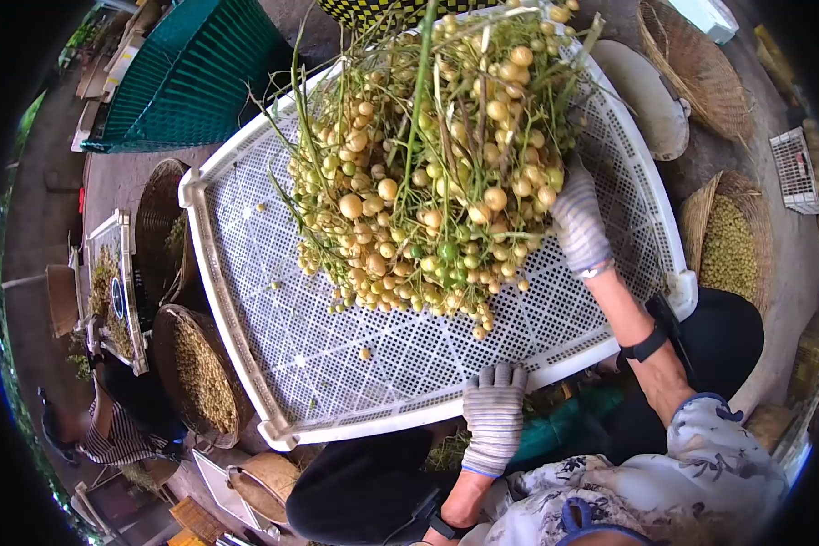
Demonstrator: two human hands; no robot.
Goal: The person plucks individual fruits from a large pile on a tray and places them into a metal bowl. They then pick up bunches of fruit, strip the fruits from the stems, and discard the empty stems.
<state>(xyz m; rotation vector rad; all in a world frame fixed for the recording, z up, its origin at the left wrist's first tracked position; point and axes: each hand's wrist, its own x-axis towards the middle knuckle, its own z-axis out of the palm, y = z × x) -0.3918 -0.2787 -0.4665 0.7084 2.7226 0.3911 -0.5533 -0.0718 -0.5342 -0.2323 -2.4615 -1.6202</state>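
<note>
Closest in, the person's left hand [494,411], gloved in striped grey-and-white knit, lays its fingers flat over the near edge of a white perforated plastic tray [246,259]; I can't tell whether it clasps it. The likewise gloved right hand [581,226] is against the side of a tangled heap of round, yellow-green stemmed fruit [409,209] on the tray, fingertips hidden, its grip unclear. Farther off stands a green woven basket [187,82].

Fruit [432,219] is yel-tan w/ some grn, tray [255,250] wht, gloves [494,420] grey/wht striped
</note>
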